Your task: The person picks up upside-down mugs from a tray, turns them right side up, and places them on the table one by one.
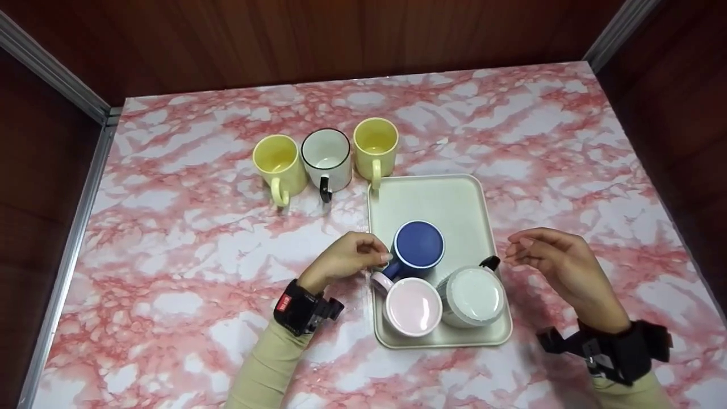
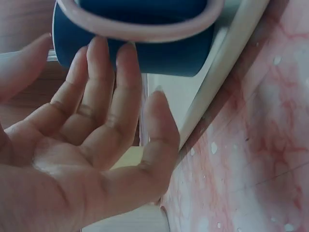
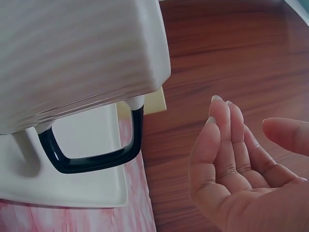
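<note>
On a cream tray (image 1: 431,199) stand three mugs upside down: a blue mug (image 1: 420,244), a pink mug (image 1: 413,308) and a white mug (image 1: 476,298) with a black handle (image 3: 96,164). My left hand (image 1: 351,258) is at the tray's left edge, fingertips right by the blue mug's handle (image 1: 392,270). In the left wrist view its fingers are loosely bent, thumb apart, below the blue mug's side and the pink handle (image 2: 145,31). Just off the tray's right side, my right hand (image 1: 559,264) hovers empty with relaxed fingers, near the black handle.
Behind the tray and to its left, a yellow mug (image 1: 281,167), a white mug with a black rim (image 1: 328,162) and another yellow mug (image 1: 376,147) stand upright in a row, handles toward me. Dark wood panels (image 1: 341,40) border the red-and-white marbled table (image 1: 187,238).
</note>
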The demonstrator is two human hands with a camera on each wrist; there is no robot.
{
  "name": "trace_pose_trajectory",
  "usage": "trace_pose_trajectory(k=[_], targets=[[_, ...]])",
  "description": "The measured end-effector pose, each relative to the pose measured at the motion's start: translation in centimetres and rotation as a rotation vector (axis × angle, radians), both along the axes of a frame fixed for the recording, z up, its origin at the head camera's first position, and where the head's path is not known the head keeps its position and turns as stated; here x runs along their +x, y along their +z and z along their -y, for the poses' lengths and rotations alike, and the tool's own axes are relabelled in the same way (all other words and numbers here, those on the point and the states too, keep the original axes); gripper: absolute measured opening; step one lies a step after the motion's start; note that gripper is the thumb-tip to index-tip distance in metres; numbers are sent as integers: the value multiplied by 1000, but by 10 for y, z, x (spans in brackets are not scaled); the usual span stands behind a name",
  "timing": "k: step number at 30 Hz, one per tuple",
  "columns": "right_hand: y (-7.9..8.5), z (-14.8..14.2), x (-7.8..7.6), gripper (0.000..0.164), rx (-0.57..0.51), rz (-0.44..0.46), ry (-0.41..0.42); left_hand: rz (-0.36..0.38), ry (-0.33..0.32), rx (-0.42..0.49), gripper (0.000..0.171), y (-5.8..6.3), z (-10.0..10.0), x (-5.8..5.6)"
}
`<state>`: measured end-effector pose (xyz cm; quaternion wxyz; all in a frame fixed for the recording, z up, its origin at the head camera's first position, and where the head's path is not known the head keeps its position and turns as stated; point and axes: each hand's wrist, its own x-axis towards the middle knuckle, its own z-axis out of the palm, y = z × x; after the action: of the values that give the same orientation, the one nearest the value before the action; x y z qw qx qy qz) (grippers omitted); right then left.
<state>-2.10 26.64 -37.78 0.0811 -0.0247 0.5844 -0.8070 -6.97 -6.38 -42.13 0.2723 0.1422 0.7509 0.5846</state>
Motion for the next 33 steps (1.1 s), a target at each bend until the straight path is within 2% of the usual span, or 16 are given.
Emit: trace_pose_trajectory(k=[6, 11, 18, 25, 33], targets=[[0, 0, -1, 17, 17, 9, 18, -7, -29, -39, 20, -1, -3, 8], [0, 0, -1, 17, 17, 10, 25, -31, -24, -78, 21, -1, -6, 11], [0, 0, -2, 16, 35, 27, 27, -146, -17, -199, 22, 1, -14, 14], [1, -3, -1, 16, 45, 34, 37, -202, -40, -275, 19, 9, -20, 15], [1, -4, -2, 16, 60, 38, 29, -210, -8, -337, 16, 14, -23, 10]])
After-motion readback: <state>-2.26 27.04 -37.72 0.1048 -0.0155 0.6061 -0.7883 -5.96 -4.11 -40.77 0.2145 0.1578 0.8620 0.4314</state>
